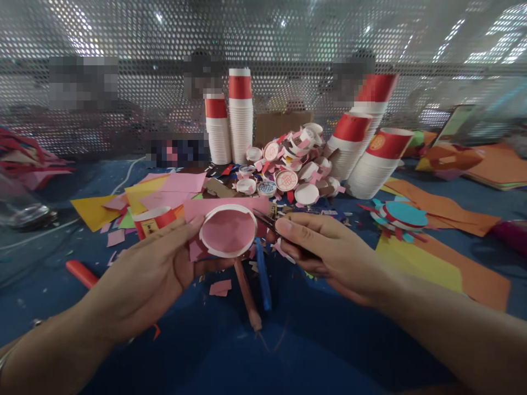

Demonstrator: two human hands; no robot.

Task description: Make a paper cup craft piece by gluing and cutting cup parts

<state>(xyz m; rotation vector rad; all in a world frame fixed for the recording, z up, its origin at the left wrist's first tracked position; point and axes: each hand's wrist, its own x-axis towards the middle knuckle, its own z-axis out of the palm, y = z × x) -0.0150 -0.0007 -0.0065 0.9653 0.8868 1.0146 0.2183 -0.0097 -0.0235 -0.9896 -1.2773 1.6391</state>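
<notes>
A blue worktop [313, 343] is spreading beneath the left fingers [190, 229], which are pressing closed on a pink sheet [195, 208] and white-rimmed pink circle [229, 231]. The right fingers [302, 233], curled tight, are gripping dark scissors [264, 218] beside the rim; neat cutting is probably needing slow sheet-turning.

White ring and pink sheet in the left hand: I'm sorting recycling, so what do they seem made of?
White ring: probably paperboard, rather matt; its rim looks thin and unevenly cut.
Pink sheet: likely matt coloured paper, thin and flat, no gloss.
</notes>
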